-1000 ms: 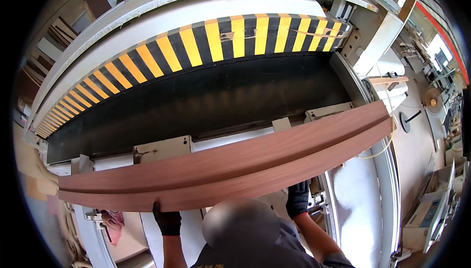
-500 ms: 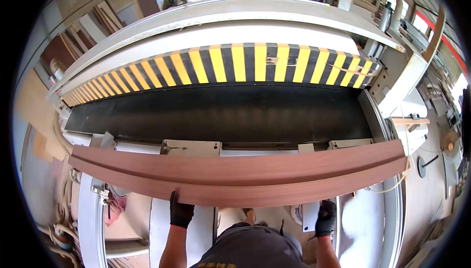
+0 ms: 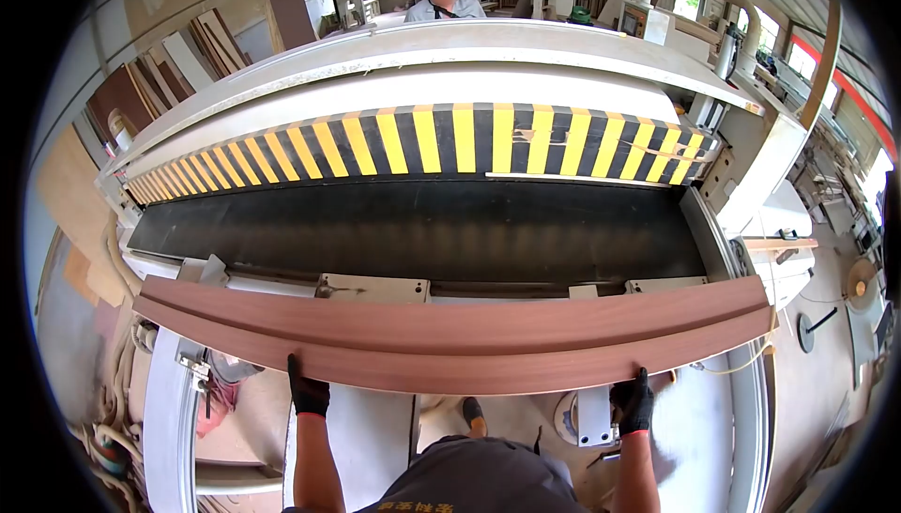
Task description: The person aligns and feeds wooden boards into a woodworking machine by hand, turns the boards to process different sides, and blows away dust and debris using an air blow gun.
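Observation:
Long reddish-brown wooden boards (image 3: 450, 369) lie across the front of a machine. A lengthwise step runs along them; I cannot tell whether two boards overlap or one is stepped. My left hand (image 3: 309, 393), in a black glove, grips the near edge left of the middle, thumb on top and fingers hidden underneath. Farther right, my gloved right hand (image 3: 634, 402) holds the same edge, its thumb over the top. Behind the boards stretches the machine's black bed (image 3: 422, 227), below a yellow-and-black striped bar (image 3: 422, 142).
A thin pale strip (image 3: 582, 178) shows along the striped bar's lower edge. Beyond the machine's long top beam (image 3: 422, 53) is another person (image 3: 443, 1). Panels (image 3: 160, 72) lean at the left wall. White side rails (image 3: 169, 419) flank me, with hoses (image 3: 117, 372) on the left.
My left hand has shifted left along the near edge. My right hand has moved slightly right and up onto the edge. A pale strip has appeared under the striped bar.

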A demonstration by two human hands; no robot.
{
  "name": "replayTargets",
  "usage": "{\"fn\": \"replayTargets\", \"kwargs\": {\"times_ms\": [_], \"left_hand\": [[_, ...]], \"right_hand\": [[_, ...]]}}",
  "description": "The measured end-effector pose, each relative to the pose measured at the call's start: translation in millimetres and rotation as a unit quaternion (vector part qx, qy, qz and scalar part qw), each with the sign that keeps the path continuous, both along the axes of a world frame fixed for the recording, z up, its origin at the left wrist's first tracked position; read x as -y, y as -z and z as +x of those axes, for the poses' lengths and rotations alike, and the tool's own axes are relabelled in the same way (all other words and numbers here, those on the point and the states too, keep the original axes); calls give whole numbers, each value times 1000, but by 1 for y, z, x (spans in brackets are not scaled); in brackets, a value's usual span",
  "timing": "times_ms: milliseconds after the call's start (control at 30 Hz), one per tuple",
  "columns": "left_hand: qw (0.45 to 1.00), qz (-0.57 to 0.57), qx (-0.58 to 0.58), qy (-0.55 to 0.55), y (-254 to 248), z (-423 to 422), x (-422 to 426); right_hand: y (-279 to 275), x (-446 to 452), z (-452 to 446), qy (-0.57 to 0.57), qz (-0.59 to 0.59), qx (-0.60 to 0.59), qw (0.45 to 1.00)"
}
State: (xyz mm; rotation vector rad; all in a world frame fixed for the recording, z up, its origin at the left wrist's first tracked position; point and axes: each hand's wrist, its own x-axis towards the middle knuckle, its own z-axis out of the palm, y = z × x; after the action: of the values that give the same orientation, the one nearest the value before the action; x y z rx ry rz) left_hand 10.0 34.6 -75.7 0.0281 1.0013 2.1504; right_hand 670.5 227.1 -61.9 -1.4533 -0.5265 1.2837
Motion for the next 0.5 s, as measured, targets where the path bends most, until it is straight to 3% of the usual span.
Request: {"fn": "replayTargets", "kwargs": {"times_ms": [100,300,500], "left_hand": [[1000,-5,6,-3,3,1,-1],[1000,1,-30,7,-6,9,-2],[1000,9,-23,15,2,-1,0]], "right_hand": [[-3,3,7,27,-17,-8,999],[15,8,91,135,123,259,948],[43,47,157,186,69,452,870]]}}
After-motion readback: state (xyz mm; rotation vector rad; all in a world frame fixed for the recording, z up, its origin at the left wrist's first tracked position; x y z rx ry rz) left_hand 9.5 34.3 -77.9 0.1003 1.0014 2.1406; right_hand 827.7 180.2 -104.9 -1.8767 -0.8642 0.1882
